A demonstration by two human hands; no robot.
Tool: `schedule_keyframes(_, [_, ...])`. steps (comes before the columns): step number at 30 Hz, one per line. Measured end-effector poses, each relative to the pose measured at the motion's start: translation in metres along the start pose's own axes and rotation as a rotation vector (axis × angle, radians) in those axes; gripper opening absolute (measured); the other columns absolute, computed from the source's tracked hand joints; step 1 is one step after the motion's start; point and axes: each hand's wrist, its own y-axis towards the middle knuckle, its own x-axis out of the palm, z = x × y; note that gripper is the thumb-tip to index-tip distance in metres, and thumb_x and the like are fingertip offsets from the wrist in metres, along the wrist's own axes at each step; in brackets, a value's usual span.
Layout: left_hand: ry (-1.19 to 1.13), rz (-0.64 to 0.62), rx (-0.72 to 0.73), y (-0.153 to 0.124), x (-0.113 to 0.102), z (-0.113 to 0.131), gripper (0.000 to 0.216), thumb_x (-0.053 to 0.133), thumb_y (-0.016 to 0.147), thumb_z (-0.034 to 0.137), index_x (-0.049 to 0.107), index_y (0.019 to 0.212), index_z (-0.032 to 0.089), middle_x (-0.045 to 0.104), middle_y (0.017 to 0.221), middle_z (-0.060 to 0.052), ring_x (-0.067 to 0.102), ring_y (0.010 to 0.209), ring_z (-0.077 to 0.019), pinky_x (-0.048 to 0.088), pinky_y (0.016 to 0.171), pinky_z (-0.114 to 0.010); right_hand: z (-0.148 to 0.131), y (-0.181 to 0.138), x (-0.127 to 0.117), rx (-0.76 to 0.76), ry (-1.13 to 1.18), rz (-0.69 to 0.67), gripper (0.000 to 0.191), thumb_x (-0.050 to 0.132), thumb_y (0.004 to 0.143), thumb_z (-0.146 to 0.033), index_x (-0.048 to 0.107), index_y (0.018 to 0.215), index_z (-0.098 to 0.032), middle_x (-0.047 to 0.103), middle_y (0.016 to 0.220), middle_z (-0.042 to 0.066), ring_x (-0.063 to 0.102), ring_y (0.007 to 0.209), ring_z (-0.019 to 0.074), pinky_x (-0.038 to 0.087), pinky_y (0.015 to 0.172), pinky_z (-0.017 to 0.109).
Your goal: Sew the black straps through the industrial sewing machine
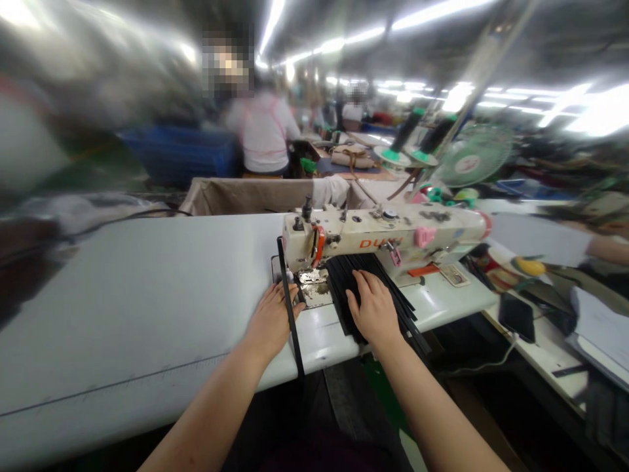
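My left hand (272,321) is beside the needle plate (314,292) of a white sewing machine (363,229). A narrow black strip (291,314) runs across its fingers and hangs past the table's front edge. Thumb and index finger are close together around dark strip material near the presser foot; the exact grip is partly hidden. To the right, my right hand (376,305) lies with fingers spread on a fanned pile of black strips (341,288). That pile is on the machine bed under the arm, and some ends stick out over the front edge.
The white table (147,282) extends left, with a ruler line along its front. Behind the machine stand a fabric-lined bin (246,193) and thread cones (407,134). A phone (515,318) lies on a lower shelf at right. A co-worker (265,131) sits ahead.
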Motion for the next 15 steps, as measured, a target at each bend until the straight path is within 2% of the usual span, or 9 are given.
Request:
schedule_keyframes(3, [-0.016,-0.002,0.0,0.001,0.0,0.001,0.037,0.051,0.103,0.033,0.061,0.134,0.014,0.064,0.141,-0.013,0.05,0.142,-0.0299,0.037,0.122,-0.052,0.009,0.03,0.011,0.005,-0.052,-0.044,0.047,0.054,0.093,-0.02,0.054,0.137,-0.005,0.064,0.131,0.023,0.056,0.121,0.0348,0.044,0.104,0.047])
schedule_keyframes(7, [-0.048,-0.001,-0.01,0.003,0.001,0.001,0.036,0.051,0.103,0.033,0.061,0.133,0.015,0.064,0.139,-0.012,0.052,0.14,-0.0286,0.038,0.122,-0.051,0.018,0.052,0.018,-0.008,-0.095,-0.102,0.037,0.052,0.089,-0.01,0.064,0.124,-0.007,0.068,0.113,0.021,0.059,0.105,0.0339,0.045,0.098,0.046])
schedule_keyframes(10, [-0.071,0.008,-0.018,0.004,0.003,0.001,0.035,0.05,0.103,0.033,0.061,0.132,0.017,0.065,0.139,-0.011,0.054,0.138,-0.0278,0.038,0.121,-0.052,0.02,0.049,0.014,-0.007,-0.11,-0.13,0.033,0.05,0.088,-0.007,0.068,0.116,-0.009,0.068,0.103,0.02,0.059,0.098,0.0325,0.045,0.092,0.045])
schedule_keyframes(15, [-0.067,0.037,-0.012,0.004,0.007,0.0,0.034,0.051,0.103,0.033,0.061,0.131,0.017,0.065,0.138,-0.013,0.056,0.136,-0.0288,0.04,0.12,-0.053,0.016,0.019,0.003,0.046,-0.12,-0.115,0.036,0.047,0.089,-0.007,0.068,0.118,-0.011,0.067,0.1,0.018,0.058,0.094,0.0325,0.047,0.086,0.045])
